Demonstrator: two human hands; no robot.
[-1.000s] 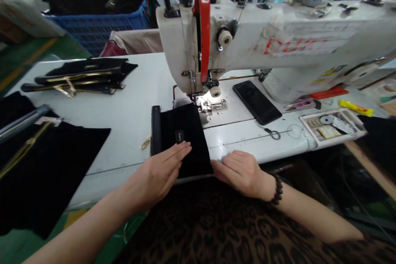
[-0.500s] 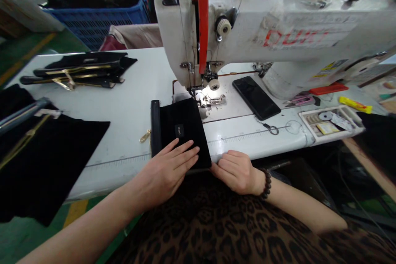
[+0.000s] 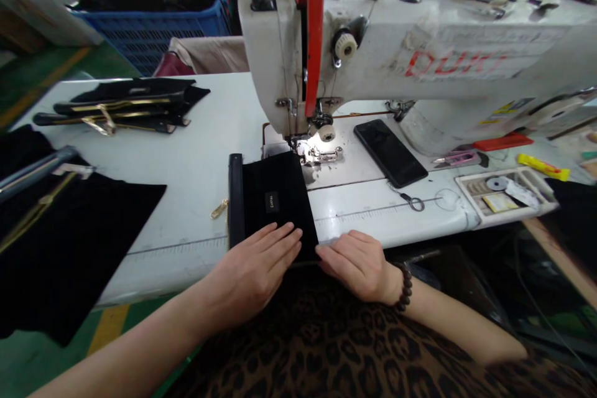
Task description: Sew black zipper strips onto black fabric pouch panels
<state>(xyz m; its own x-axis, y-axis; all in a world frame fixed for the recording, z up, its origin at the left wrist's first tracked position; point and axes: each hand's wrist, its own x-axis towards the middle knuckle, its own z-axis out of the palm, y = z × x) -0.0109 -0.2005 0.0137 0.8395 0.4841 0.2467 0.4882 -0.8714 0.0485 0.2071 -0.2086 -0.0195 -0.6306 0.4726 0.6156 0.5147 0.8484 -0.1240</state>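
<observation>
A black fabric pouch [image 3: 280, 174] with a small label [image 3: 271, 202] lies flat on the sewing machine table. Its far right corner is under the needle area of the white sewing machine [image 3: 263, 56]. Along its left side runs a dark band with a gold zipper pull [image 3: 219, 209]. My left hand [image 3: 261, 267] rests flat on the near part of the pouch, fingers stretched out and together. At the near right corner, my right hand [image 3: 357, 264] pinches the pouch's edge between thumb and curled fingers.
Several zippered black pouches [image 3: 125, 102] are stacked at the left, and black fabric [image 3: 107, 217] hangs over the near left edge. A phone [image 3: 389, 152] lies right of the needle. Beyond it sit pink snips [image 3: 457, 158] and a parts tray [image 3: 508, 219]. A blue crate [image 3: 153, 34] stands behind.
My left hand has slid slightly nearer on the pouch, uncovering more around the label. My right hand stays at the corner. The whole view has shifted slightly.
</observation>
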